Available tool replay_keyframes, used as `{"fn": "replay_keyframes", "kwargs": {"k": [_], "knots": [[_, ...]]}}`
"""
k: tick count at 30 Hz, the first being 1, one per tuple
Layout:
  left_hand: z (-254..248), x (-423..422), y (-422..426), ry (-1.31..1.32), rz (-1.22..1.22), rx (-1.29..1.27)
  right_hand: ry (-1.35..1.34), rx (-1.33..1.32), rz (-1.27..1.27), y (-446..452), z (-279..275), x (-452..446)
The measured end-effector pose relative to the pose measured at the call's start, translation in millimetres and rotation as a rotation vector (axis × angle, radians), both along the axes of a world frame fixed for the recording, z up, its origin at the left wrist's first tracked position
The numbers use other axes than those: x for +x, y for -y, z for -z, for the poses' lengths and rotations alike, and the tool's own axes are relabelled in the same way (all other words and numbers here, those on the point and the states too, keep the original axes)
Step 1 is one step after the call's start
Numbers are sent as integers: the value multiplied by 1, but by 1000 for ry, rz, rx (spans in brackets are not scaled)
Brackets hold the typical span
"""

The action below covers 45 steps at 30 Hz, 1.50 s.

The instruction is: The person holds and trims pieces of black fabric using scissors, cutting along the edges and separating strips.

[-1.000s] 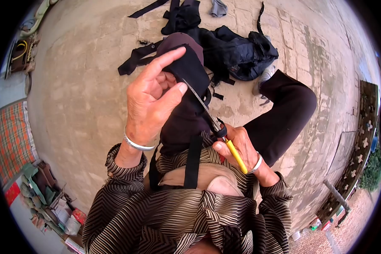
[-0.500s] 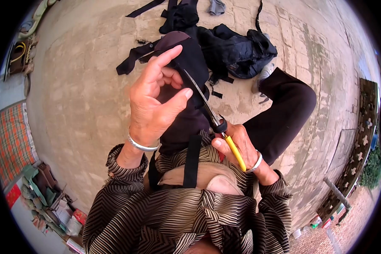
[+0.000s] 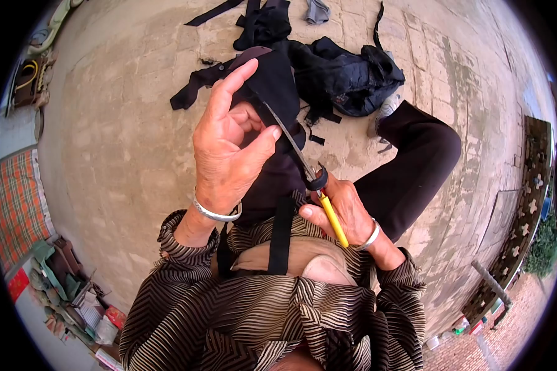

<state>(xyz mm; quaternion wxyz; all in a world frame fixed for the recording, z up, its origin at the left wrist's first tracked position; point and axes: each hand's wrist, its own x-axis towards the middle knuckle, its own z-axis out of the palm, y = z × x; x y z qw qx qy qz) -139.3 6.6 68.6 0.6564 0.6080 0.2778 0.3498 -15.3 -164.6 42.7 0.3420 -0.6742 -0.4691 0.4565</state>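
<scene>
My right hand (image 3: 346, 211) is wrapped round the yellow handle of a pair of scissors (image 3: 333, 219), whose blades point up and left to the edge of a black cloth (image 3: 267, 83). That cloth lies over my dark-trousered leg. Beside the blade tips is my left hand (image 3: 229, 148), its index finger stretched out over the cloth and its thumb near the blades. The other fingers are curled at the cloth's edge, and whether they pinch it is partly hidden. A black strap (image 3: 281, 235) hangs over my lap.
Beyond my knee, a heap of black fabric (image 3: 353, 77) lies on the paved ground (image 3: 117, 154), with black strips and small scraps around it. A grey cloth (image 3: 317, 11) is at the top. Piled belongings (image 3: 74, 284) and a plaid cloth (image 3: 20, 207) are at left.
The scissors and my right hand have shifted slightly left. My left hand has moved a little right and down at the wrist, and the black cloth's edge has shifted with its fingers.
</scene>
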Motion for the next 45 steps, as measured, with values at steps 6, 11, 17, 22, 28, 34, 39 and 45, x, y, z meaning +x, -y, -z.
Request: {"fn": "replay_keyframes", "kwargs": {"k": [6, 11, 17, 22, 28, 34, 39, 45], "knots": [[-3, -4, -2, 29, 70, -52, -220, 7, -114, -4, -2, 8], [-4, -2, 0, 38, 97, -91, -236, 97, -129, -9, -1, 10], [-4, -2, -1, 86, 124, -101, -254, 2, -142, -8, 2, 12], [-6, -2, -2, 89, 132, -109, -180, 74, -70, -7, 8, 6], [-6, -2, -2, 109, 131, -116, -138, 106, 2, -7, 5, 1], [-4, -2, -3, 109, 131, -89, -195, 28, -93, -3, 2, 8], [-7, 0, 3, 81, 170, -131, -257, 244, -64, -11, 0, 6], [-6, 1, 3, 89, 172, -91, -198, 120, -96, -8, 0, 7]]}}
